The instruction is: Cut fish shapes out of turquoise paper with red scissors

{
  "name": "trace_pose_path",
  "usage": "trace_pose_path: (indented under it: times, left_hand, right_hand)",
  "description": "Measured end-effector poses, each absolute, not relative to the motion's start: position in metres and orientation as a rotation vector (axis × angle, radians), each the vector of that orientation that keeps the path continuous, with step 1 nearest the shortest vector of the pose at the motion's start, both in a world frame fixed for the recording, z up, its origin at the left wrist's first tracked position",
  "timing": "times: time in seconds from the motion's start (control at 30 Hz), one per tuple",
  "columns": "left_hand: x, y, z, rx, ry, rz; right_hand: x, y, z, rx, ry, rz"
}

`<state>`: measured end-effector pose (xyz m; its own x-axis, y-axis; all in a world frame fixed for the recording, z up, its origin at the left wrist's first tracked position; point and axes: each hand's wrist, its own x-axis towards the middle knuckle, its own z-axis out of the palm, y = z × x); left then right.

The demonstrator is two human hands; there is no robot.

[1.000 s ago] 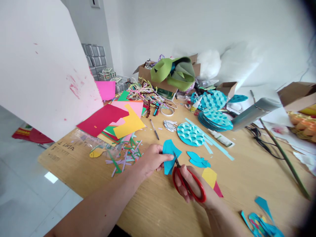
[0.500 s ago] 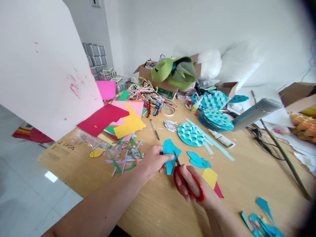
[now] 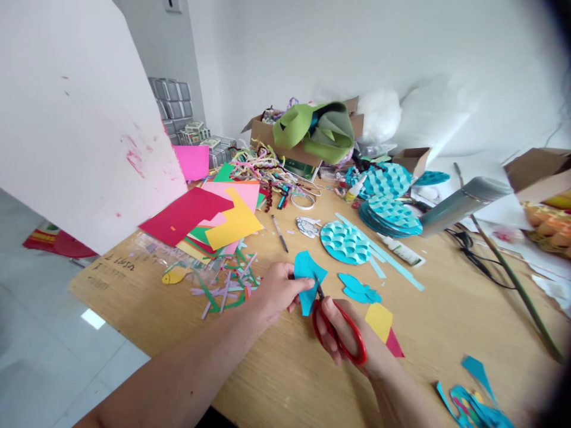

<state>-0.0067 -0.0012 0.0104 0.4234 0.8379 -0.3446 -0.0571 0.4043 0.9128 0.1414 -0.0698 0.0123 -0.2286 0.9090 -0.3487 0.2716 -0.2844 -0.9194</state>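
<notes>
My left hand point(image 3: 282, 288) pinches a piece of blue paper point(image 3: 307, 264) by its left side, the thumb lying across the front. In my right hand point(image 3: 335, 327) are red-handled scissors point(image 3: 354, 339), fingers through the loops. Their blades meet the paper's right edge near my left thumb; how far apart the blades are I cannot make out. To the right lies a blue fish-shaped cutout point(image 3: 358, 289). Behind the hands are a round blue disc with wavy paper scales point(image 3: 344, 242) and a small white fish drawing point(image 3: 307, 226).
Coloured paper sheets point(image 3: 187, 217) and paper strips point(image 3: 225, 291) lie at left, beneath a leaning white board point(image 3: 89, 119). A pen point(image 3: 280, 233), a glue bottle point(image 3: 404, 251) and stacked blue discs point(image 3: 390, 217) are beyond. A grey flask point(image 3: 466, 205) and blue scraps point(image 3: 477, 404) are at right.
The scissor handles and my right hand have shifted slightly left, and the handle loops look a little closer together. My left hand and the blue paper stay almost in place.
</notes>
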Motion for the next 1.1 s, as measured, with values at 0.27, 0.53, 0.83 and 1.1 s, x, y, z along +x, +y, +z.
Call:
trace_pose_path:
  times: [0.27, 0.53, 0.83, 1.1]
  left_hand:
    - [-0.0055, -0.0028, 0.0119, 0.961, 0.951, 0.723]
    - [-0.0048, -0.0022, 0.0121, 0.925, 0.929, 0.736]
    - [-0.0038, -0.0021, 0.0094, 0.890, 0.916, 0.755]
    - [-0.0040, -0.0015, 0.0097, 0.861, 0.927, 0.738]
  right_hand:
    - [0.1428, -0.0704, 0.0065, -1.470, -1.373, 1.560]
    - [0.1404, -0.0704, 0.0069, -1.469, -1.341, 1.556]
    - [0.1390, -0.0689, 0.0049, -1.437, -1.326, 1.557]
    - [0.1395, -0.0687, 0.0050, -1.438, -1.335, 1.558]
